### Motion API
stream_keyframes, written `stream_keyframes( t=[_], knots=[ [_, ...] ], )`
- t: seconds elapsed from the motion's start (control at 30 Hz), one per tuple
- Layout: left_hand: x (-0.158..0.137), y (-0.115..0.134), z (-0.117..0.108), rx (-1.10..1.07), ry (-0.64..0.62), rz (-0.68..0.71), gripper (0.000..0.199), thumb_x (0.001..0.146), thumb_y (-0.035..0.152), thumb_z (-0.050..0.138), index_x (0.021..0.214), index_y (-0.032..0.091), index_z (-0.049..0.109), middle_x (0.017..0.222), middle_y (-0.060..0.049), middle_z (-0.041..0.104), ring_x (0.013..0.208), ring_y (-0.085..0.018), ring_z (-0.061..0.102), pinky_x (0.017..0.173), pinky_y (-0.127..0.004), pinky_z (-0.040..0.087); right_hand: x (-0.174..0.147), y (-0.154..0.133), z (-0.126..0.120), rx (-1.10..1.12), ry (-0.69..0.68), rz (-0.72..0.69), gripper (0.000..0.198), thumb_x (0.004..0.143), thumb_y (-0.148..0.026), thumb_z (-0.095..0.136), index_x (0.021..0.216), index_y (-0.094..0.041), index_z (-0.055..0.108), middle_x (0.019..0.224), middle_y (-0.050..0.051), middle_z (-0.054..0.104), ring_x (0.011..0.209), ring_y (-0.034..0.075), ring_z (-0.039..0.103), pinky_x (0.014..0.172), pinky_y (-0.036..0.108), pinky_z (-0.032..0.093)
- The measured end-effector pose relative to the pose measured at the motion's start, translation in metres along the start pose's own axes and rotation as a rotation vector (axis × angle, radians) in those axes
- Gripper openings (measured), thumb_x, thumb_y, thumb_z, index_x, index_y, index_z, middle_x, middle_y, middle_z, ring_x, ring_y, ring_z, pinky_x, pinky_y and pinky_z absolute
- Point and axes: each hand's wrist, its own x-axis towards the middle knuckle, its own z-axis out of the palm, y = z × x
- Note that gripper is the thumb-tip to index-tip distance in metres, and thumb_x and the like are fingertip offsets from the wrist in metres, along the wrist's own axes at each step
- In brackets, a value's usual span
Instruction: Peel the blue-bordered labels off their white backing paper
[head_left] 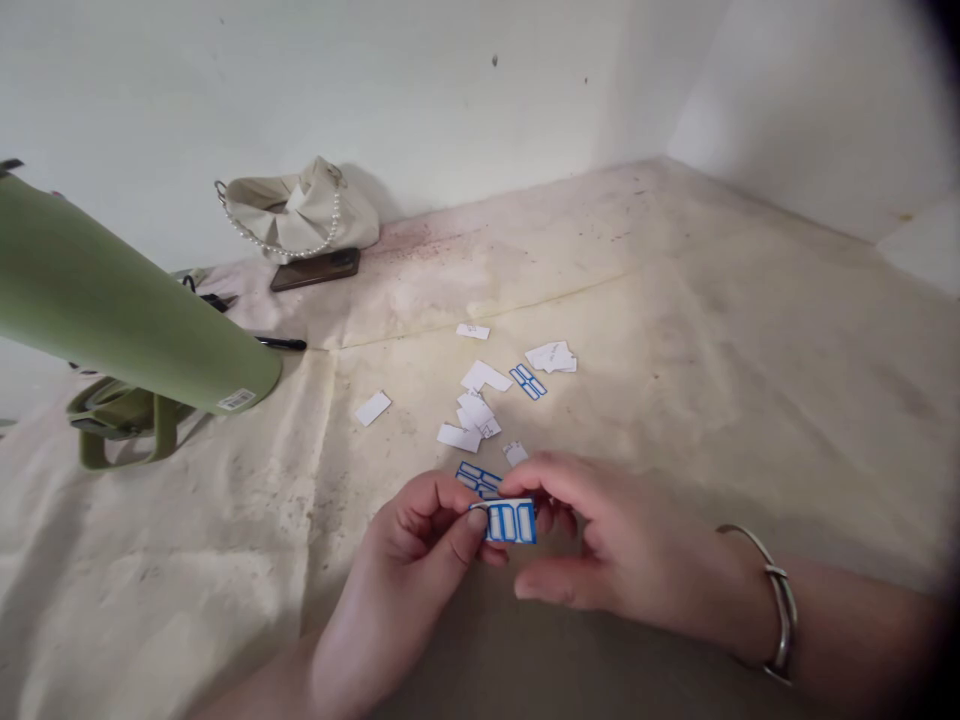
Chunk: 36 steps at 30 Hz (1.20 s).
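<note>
My left hand [427, 550] pinches a small blue-bordered label sheet [514, 521] between thumb and forefinger. My right hand [615, 545], with a silver bangle on its wrist, is at the sheet's right side; its index fingertip lies at the top edge, while the thumb is spread away below. Behind the fingers, partly covered, lies another blue-bordered label sheet [477, 474]. Just past the right fingers is a small white paper slip [515, 454]. Several white slips [475, 408] overlap in a loose pile farther off, some with faint writing.
A blue-framed label piece [529, 381] lies beside stacked white slips [553, 356]. Single slips [373, 408] are scattered around. At left a tall green bottle [142, 290] stands near a green handled lid [124, 425], with a black pen [282, 344], phone [315, 269] and cream handbag [300, 212] behind.
</note>
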Motion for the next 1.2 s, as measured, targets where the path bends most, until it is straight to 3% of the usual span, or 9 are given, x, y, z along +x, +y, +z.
stream_keyframes(
  t=[0.13,0.4,0.53,0.63,0.73,0.83,1.1,1.2],
  knots=[
    [-0.001,-0.001,0.0,0.056,-0.022,0.056,0.01,0.082,0.022,0.058,0.073,0.018,0.058,0.066,0.002,0.063,0.064,-0.01,0.058,0.063,-0.02,0.046,0.001,0.003,0.001,0.039,0.008,0.058,0.013,0.083,-0.033,0.056,0.087,-0.021,0.059,0.071,-0.003,0.059,0.058,0.008,0.05,0.05,0.02,0.036],
    [-0.002,-0.003,-0.002,0.183,0.078,0.143,0.001,0.077,0.02,0.062,0.077,0.02,0.063,0.072,0.001,0.064,0.067,-0.011,0.057,0.063,-0.02,0.046,0.002,0.002,0.001,-0.035,0.033,0.057,0.014,0.086,-0.03,0.051,0.079,-0.02,0.058,0.065,-0.003,0.055,0.056,0.008,0.047,0.049,0.019,0.036],
    [-0.001,-0.005,-0.007,0.156,0.179,0.148,0.002,0.075,0.022,0.065,0.075,0.02,0.064,0.074,0.001,0.066,0.07,-0.012,0.058,0.064,-0.02,0.047,0.004,0.009,-0.009,-0.113,0.184,0.066,0.013,0.086,-0.031,0.05,0.086,-0.02,0.057,0.073,0.0,0.058,0.062,0.011,0.051,0.054,0.022,0.041],
    [0.002,-0.008,-0.013,0.07,0.234,0.13,0.004,0.074,0.023,0.067,0.076,0.02,0.065,0.075,0.002,0.066,0.071,-0.012,0.059,0.066,-0.021,0.046,0.008,0.02,-0.015,-0.295,0.284,0.008,0.018,0.085,-0.026,0.052,0.101,-0.021,0.057,0.097,0.006,0.059,0.083,0.017,0.056,0.071,0.03,0.047],
    [0.006,-0.01,-0.018,-0.044,0.278,0.107,0.006,0.074,0.024,0.068,0.076,0.02,0.063,0.072,0.003,0.066,0.066,-0.01,0.057,0.064,-0.019,0.045,0.011,0.028,-0.015,-0.451,0.234,-0.049,0.035,0.082,-0.022,0.055,0.117,-0.021,0.054,0.113,0.009,0.054,0.104,0.023,0.051,0.088,0.038,0.044],
    [0.009,-0.01,-0.019,-0.094,0.28,0.086,0.007,0.074,0.023,0.067,0.075,0.018,0.062,0.07,0.004,0.065,0.061,-0.008,0.054,0.059,-0.017,0.042,0.014,0.028,-0.011,-0.543,0.187,-0.042,0.039,0.079,-0.02,0.057,0.118,-0.02,0.055,0.113,0.01,0.054,0.108,0.025,0.048,0.092,0.041,0.043],
    [0.009,-0.01,-0.016,-0.065,0.242,0.05,0.01,0.075,0.024,0.066,0.074,0.017,0.06,0.07,0.002,0.062,0.064,-0.01,0.053,0.061,-0.019,0.041,0.019,0.019,-0.011,-0.525,0.167,0.007,0.025,0.076,-0.017,0.06,0.101,-0.017,0.06,0.104,0.009,0.056,0.101,0.024,0.05,0.088,0.038,0.044],
    [0.009,-0.01,-0.016,-0.049,0.232,0.055,0.01,0.076,0.024,0.066,0.074,0.017,0.06,0.069,0.003,0.061,0.064,-0.009,0.051,0.06,-0.018,0.04,0.02,0.02,-0.01,-0.491,0.167,0.011,0.012,0.077,-0.014,0.058,0.087,-0.018,0.061,0.094,0.006,0.058,0.095,0.021,0.051,0.083,0.035,0.043]
  ],
)
